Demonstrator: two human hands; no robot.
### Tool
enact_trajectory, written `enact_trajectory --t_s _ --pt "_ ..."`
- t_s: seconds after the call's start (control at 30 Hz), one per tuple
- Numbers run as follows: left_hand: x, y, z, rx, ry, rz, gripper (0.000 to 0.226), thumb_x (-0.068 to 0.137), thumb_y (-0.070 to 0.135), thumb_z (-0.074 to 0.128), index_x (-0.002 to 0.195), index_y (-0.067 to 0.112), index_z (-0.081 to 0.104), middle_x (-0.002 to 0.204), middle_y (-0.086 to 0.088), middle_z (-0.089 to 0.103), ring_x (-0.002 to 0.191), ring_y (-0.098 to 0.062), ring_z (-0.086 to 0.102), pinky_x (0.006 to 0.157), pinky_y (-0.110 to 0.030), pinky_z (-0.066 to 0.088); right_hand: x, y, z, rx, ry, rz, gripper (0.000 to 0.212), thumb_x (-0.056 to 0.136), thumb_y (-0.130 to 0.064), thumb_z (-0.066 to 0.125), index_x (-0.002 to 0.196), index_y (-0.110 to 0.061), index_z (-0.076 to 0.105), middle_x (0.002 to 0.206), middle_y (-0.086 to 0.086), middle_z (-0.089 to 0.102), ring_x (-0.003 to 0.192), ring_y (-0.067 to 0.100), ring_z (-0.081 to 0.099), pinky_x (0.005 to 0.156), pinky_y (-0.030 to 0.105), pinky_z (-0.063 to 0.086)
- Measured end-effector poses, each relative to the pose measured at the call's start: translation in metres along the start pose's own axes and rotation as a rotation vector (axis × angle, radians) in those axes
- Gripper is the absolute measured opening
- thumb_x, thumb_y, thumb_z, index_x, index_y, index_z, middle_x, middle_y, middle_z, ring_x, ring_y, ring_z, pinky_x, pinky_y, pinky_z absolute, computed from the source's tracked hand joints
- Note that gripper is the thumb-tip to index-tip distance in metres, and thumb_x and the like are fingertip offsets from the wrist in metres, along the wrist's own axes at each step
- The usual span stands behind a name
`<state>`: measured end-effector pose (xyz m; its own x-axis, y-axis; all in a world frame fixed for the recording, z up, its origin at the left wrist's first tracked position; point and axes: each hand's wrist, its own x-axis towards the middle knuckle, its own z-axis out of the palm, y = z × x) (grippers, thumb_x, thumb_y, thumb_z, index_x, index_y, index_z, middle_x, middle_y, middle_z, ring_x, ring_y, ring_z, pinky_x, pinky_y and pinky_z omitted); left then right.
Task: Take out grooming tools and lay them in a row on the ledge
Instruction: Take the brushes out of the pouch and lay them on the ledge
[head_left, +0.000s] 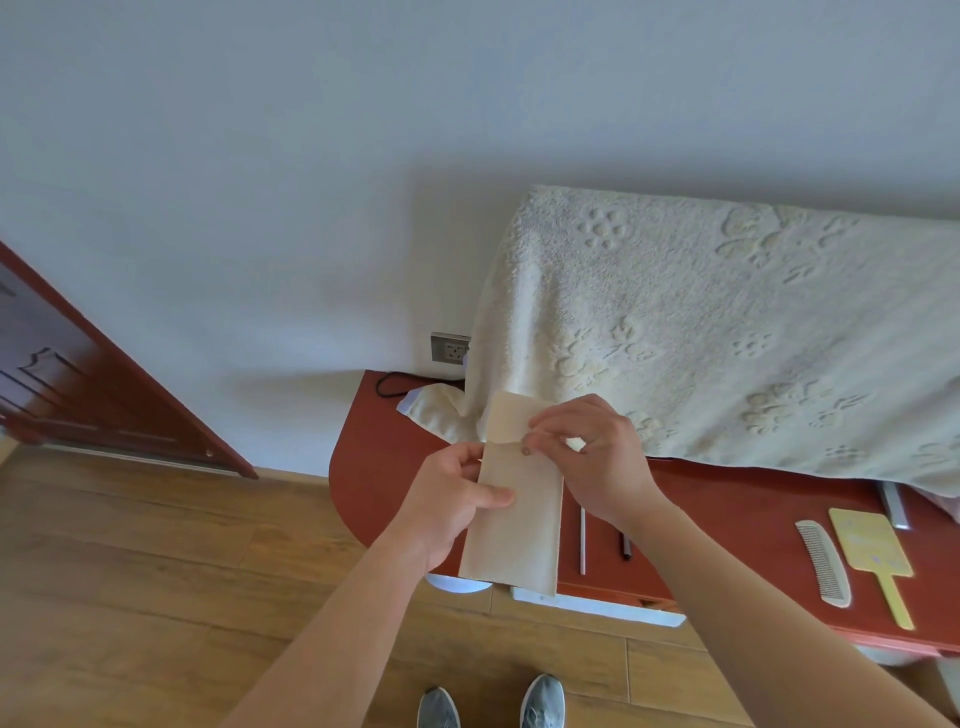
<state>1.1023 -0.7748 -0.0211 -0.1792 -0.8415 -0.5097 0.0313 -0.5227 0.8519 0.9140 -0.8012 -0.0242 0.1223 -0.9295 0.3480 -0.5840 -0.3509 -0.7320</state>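
Note:
I hold a long beige cloth pouch (514, 535) upright over the left end of the red ledge (727, 519). My left hand (452, 504) grips its left side, thumb across the front. My right hand (592, 452) pinches the raised flap near the small snap button (525, 451). On the ledge lie a thin silver tool (582, 540), a dark slim tool (626, 548) partly hidden by my right wrist, a white comb (826, 564) and a yellow hand mirror (875, 558).
A cream towel (727, 332) drapes over something at the back of the ledge. A wall socket (450, 347) and a black cable (387, 384) sit at the ledge's far left corner. Wooden floor and my shoes (491, 704) lie below; a red door (78, 374) stands left.

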Motion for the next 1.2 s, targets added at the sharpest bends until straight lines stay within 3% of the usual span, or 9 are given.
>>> enact_trajectory --t_s 0.1,0.2,0.37,0.5,0.63,0.73,0.87,1.1,1.2 --pt "-0.006 -0.004 0.001 0.007 -0.011 -0.005 0.046 0.074 -0.015 0.070 0.114 0.008 0.064 0.102 -0.008 0.076 0.094 -0.026 0.073 0.083 -0.041 0.056 0.007 -0.006 -0.007 0.108 0.055 0.161 0.007 0.085 -0.019 0.074 0.079 -0.021 0.075 0.081 -0.012 0.068 0.082 0.007 0.061 0.063 0.016 0.042" --pt "-0.009 -0.007 0.004 0.003 -0.024 -0.003 0.047 0.075 -0.015 0.069 0.115 0.009 0.064 0.104 -0.008 0.076 0.095 -0.026 0.073 0.082 -0.039 0.056 0.012 -0.013 -0.011 0.130 0.039 0.188 0.005 0.087 -0.022 0.072 0.082 -0.023 0.074 0.085 -0.012 0.069 0.083 0.008 0.062 0.065 0.021 0.046" --pt "-0.013 -0.012 0.004 0.012 -0.015 -0.011 0.047 0.075 -0.016 0.068 0.115 0.008 0.064 0.104 -0.008 0.076 0.096 -0.027 0.073 0.087 -0.044 0.056 0.012 -0.014 -0.015 0.061 0.062 0.151 0.004 0.087 -0.024 0.070 0.091 -0.024 0.073 0.090 -0.019 0.067 0.091 0.002 0.059 0.069 0.015 0.044" --pt "-0.015 -0.013 0.002 0.036 -0.001 -0.012 0.046 0.075 -0.014 0.069 0.114 0.009 0.064 0.103 -0.006 0.076 0.095 -0.025 0.073 0.092 -0.048 0.055 0.012 -0.010 -0.015 -0.085 0.119 0.086 0.029 0.083 -0.027 0.075 0.110 -0.023 0.066 0.103 -0.017 0.059 0.095 -0.003 0.053 0.077 0.005 0.037" --pt "-0.019 -0.012 0.005 0.051 -0.006 -0.004 0.044 0.075 -0.014 0.069 0.113 0.009 0.065 0.102 -0.006 0.076 0.094 -0.025 0.073 0.090 -0.046 0.056 0.013 -0.013 -0.017 -0.105 0.260 0.107 0.027 0.078 -0.020 0.077 0.097 -0.021 0.059 0.089 -0.017 0.049 0.083 0.000 0.049 0.071 0.007 0.037" --pt "-0.021 -0.010 0.006 0.044 -0.003 0.007 0.045 0.075 -0.015 0.069 0.113 0.008 0.064 0.102 -0.006 0.076 0.094 -0.025 0.073 0.085 -0.042 0.057 0.014 -0.013 -0.016 -0.123 0.278 0.058 0.018 0.078 -0.012 0.077 0.084 -0.019 0.061 0.079 -0.010 0.052 0.074 0.005 0.051 0.064 0.011 0.038" --pt "-0.022 -0.007 0.004 0.025 0.010 0.019 0.046 0.075 -0.016 0.069 0.114 0.008 0.064 0.102 -0.006 0.076 0.093 -0.024 0.073 0.080 -0.037 0.055 0.011 -0.012 -0.012 -0.164 0.232 0.010 0.019 0.081 -0.010 0.074 0.097 -0.019 0.072 0.081 -0.008 0.056 0.068 0.009 0.051 0.062 0.012 0.041" --pt "-0.023 -0.005 0.003 0.052 0.020 0.042 0.046 0.075 -0.013 0.070 0.114 0.010 0.064 0.103 -0.005 0.076 0.095 -0.023 0.073 0.086 -0.042 0.056 0.006 -0.010 -0.008 -0.153 0.167 -0.026 0.034 0.078 -0.014 0.078 0.111 -0.013 0.070 0.107 -0.005 0.064 0.085 0.000 0.052 0.077 0.003 0.040" --pt "-0.024 -0.007 0.003 0.060 0.024 0.042 0.045 0.075 -0.013 0.070 0.113 0.010 0.065 0.102 -0.004 0.076 0.094 -0.022 0.073 0.086 -0.041 0.056 0.003 -0.008 -0.009 -0.133 0.113 -0.014 0.041 0.078 -0.023 0.079 0.117 -0.015 0.068 0.116 -0.006 0.062 0.098 0.002 0.055 0.085 0.011 0.043"
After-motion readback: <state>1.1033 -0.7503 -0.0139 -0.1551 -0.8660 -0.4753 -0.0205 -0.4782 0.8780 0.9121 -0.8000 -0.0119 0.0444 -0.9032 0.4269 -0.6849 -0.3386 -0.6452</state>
